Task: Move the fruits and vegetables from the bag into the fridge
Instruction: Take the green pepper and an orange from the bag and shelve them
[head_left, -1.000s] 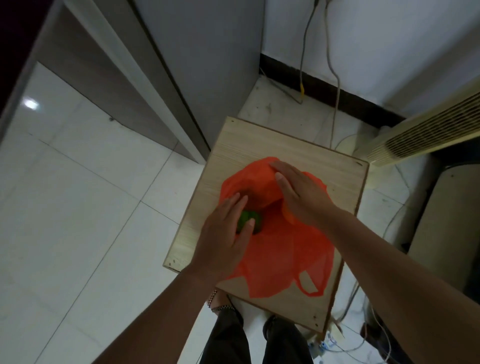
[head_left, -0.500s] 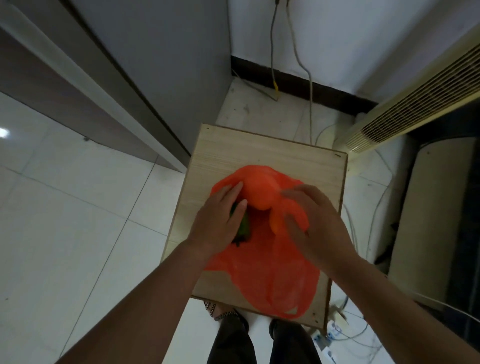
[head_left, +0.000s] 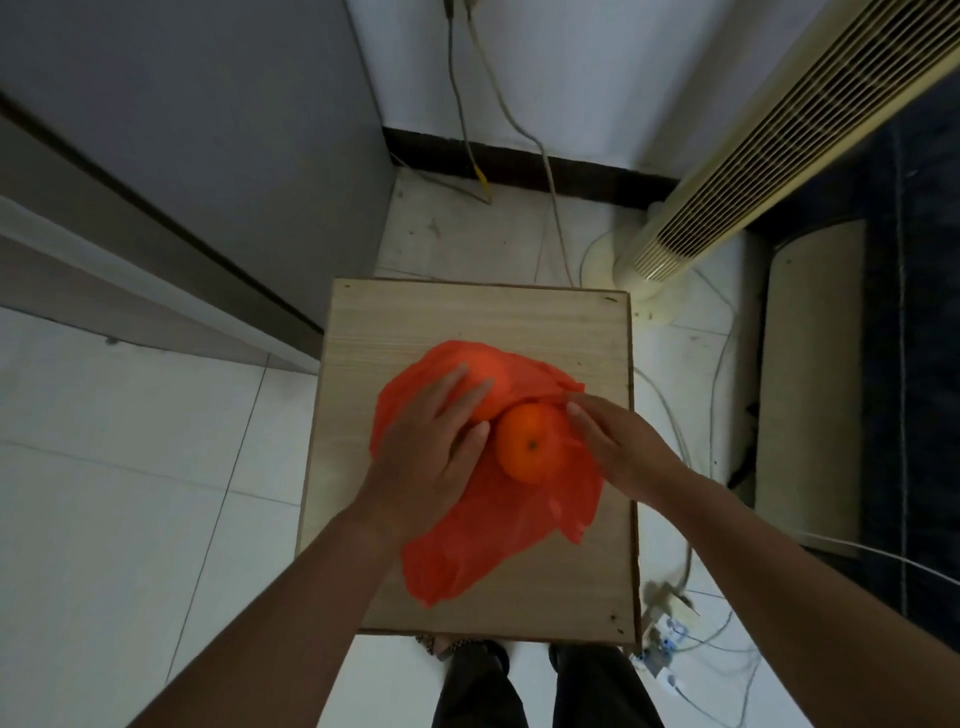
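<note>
An orange plastic bag (head_left: 467, 540) lies crumpled on a small wooden table (head_left: 467, 317). One orange fruit (head_left: 527, 441) shows bare at the bag's opening, between my hands. My left hand (head_left: 431, 441) lies on the bag's left side with its fingers stretched over a rounded bulge under the plastic. Whatever is under the palm is hidden. My right hand (head_left: 618, 447) is just right of the orange, its fingers curled into the bag's edge. The grey fridge (head_left: 208, 130) stands at the upper left, its door closed.
A cream tower fan (head_left: 727, 171) leans at the upper right, with cables (head_left: 550, 171) running down the wall and across the tiled floor. A power strip (head_left: 665, 623) lies by the table's right front corner. My feet are below the table's near edge.
The bag's plastic has been drawn back and the orange fruit now shows bare. The green thing seen under my left hand earlier is out of sight. The view has shifted left.
</note>
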